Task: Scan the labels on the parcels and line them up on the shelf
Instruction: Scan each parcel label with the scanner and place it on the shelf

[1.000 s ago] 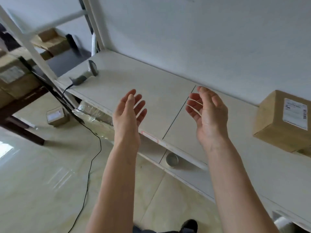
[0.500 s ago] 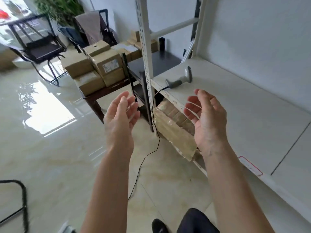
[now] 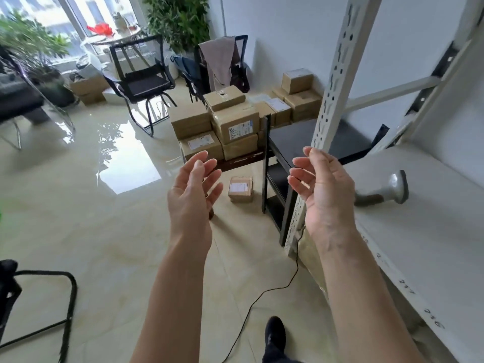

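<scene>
- While nothing is carried, the left hand [image 3: 195, 189] and the right hand [image 3: 323, 187] are held out in front of the body, palms turned toward each other, fingers loosely spread and lightly bent; neither is closed on anything. The posture is judged to be a readiness to take a box between both palms.
- The parcels [image 3: 225, 124] are seen stacked on a low dark surface [image 3: 245, 159] ahead, well apart from both hands; several printed labels are turned outward or upward, presumably so they can be read by the scanner.
- One small parcel [image 3: 240, 189] is left alone on the floor [image 3: 86, 213], label up, just in front of the stack and between the two hands in the view.
- The scanner [image 3: 385, 191] is laid on its side on the white shelf [image 3: 432, 237] at the right, near the shelf's front edge, where it can be reached; a black cable [image 3: 275, 289] is seen trailing across the floor below the shelf edge.
- No parcels are visible on the part of the shelf shown; the fetching of a parcel is judged to be the step in hand.
</scene>
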